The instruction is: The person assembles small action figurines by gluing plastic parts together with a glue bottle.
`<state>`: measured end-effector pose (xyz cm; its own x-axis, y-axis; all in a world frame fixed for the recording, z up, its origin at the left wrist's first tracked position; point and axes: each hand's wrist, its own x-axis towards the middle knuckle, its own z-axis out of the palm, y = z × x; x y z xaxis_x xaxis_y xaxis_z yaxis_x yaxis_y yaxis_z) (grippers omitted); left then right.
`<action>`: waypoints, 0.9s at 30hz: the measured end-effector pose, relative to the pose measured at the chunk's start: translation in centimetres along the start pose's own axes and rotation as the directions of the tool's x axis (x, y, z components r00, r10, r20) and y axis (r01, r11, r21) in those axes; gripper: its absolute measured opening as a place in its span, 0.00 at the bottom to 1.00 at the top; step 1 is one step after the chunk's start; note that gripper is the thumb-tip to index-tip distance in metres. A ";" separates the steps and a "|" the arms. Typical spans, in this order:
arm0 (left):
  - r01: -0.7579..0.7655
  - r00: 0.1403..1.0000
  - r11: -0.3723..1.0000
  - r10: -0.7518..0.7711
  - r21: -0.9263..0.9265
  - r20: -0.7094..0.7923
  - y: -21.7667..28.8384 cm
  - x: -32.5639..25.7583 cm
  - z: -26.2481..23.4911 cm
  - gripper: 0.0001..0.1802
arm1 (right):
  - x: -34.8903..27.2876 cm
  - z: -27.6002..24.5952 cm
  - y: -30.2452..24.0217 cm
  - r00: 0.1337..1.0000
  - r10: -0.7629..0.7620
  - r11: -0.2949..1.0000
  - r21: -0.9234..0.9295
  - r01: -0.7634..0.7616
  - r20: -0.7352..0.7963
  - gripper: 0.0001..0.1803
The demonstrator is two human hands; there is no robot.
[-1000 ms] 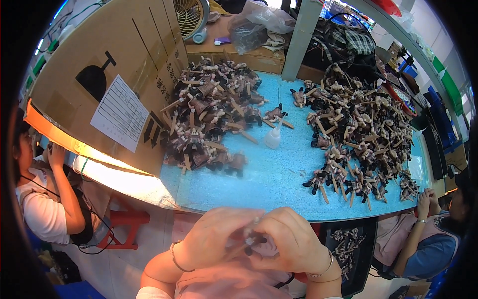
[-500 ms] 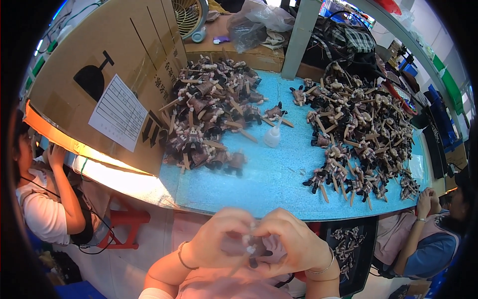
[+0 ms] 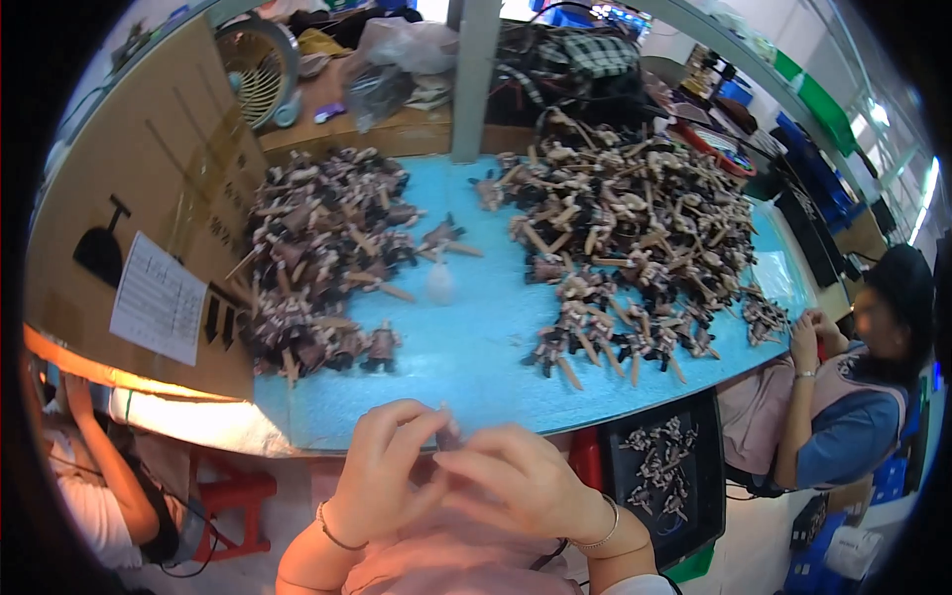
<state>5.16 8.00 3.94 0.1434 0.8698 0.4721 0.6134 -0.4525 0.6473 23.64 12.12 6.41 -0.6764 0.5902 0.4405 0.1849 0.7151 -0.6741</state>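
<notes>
Close in front of me, at the table's near edge, my left hand [image 3: 389, 468] pinches a small figurine [image 3: 449, 432] between thumb and fingertips. My right hand [image 3: 526, 484] is closed at the same figurine, its fingers blurred by motion and partly hiding it. Only a brownish piece with a pale tip shows of it. Beyond my hands, a pile of brown-and-black figurines with flat wooden sticks [image 3: 332, 248] lies on the left. A larger such pile [image 3: 635, 228] spreads on the right. Between the piles, a small white squeeze bottle [image 3: 440, 282] stands near a single figurine [image 3: 442, 234].
The blue tabletop [image 3: 426, 372] is bounded on the left by a tall cardboard box [image 3: 149, 198]. A grey post [image 3: 476, 89] rises at the back, beside a fan [image 3: 260, 74]. Below the right edge sits a black tray [image 3: 620, 486] of figurines. Co-workers sit at both sides.
The view has swung to the right, so the table's things sit further left. My hands have changed their hold, and the figurine is now raised at the fingertips, more hidden than before.
</notes>
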 end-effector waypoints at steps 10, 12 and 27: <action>-0.112 0.994 0.993 0.112 -0.023 0.014 0.5 6.5 5.1 0.29 | -2.6 -5.1 5.2 0.842 0.008 0.895 -0.372 -0.247 -0.540 0.12; -0.105 0.994 0.994 0.105 -0.011 -0.029 -0.9 6.6 5.4 0.29 | -2.8 -6.8 7.5 0.699 -0.054 0.834 -0.418 -0.361 -0.713 0.12; 0.232 0.966 0.935 -0.189 0.270 -0.176 -8.0 9.6 4.0 0.19 | 1.8 -9.0 7.6 0.899 0.045 0.760 -0.569 -0.315 -0.437 0.09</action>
<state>4.74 20.79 0.85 -0.1141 0.8912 0.4390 0.8159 -0.1681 0.5532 30.22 22.01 7.46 -0.2883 0.7262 0.6241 0.7586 0.5709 -0.3139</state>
